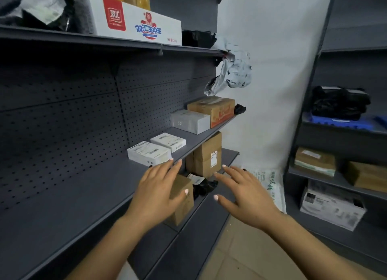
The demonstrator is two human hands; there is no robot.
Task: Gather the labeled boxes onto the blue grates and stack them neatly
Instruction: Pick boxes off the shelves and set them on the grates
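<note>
Two flat white labeled boxes lie on the grey middle shelf (62,196): the nearer white box (148,153) and the farther white box (168,141). Behind them stand a grey-white box (190,120) and a brown carton (213,109). My left hand (159,187) is stretched out with straight fingers, its fingertips close to the nearer white box. My right hand (243,191) hovers open to the right, off the shelf edge. Under the hands, on the lower shelf, stand a small brown box (182,206) and a taller brown carton (207,156). A blue grate (343,123) lies on the right-hand rack.
A black bag (339,101) sits on the blue grate. The right rack holds more cartons (316,160) and a printed white box (333,208). A large white printed carton (134,22) is on the top shelf. A grey mailer bag (232,72) hangs at the shelf end.
</note>
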